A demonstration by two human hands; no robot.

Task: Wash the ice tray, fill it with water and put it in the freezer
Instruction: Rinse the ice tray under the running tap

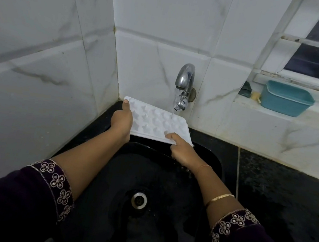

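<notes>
The white plastic ice tray with star-shaped moulds [154, 120] is held over the back of the glossy black sink [154, 172]. Its far edge, toward the right, catches the thin stream of water [174, 102] falling from the curved chrome wall tap [185, 77]. The left hand [121, 120] clamps the tray's left end, thumb pressed on the top rim and fingers curled beneath. The right hand [181, 151] pinches the near edge by the right corner, thumb on top.

To wash it well, I judge the tray should be slid sideways under the stream so that every pocket is flushed, since the narrow star points are where residue would lodge. It should then be tipped toward the round metal drain [139, 199] to empty. The plastic looks thin, smooth and likely slippery when wet, prone to flex, so a grip at each end suits it, and filling calls for holding it level
</notes>
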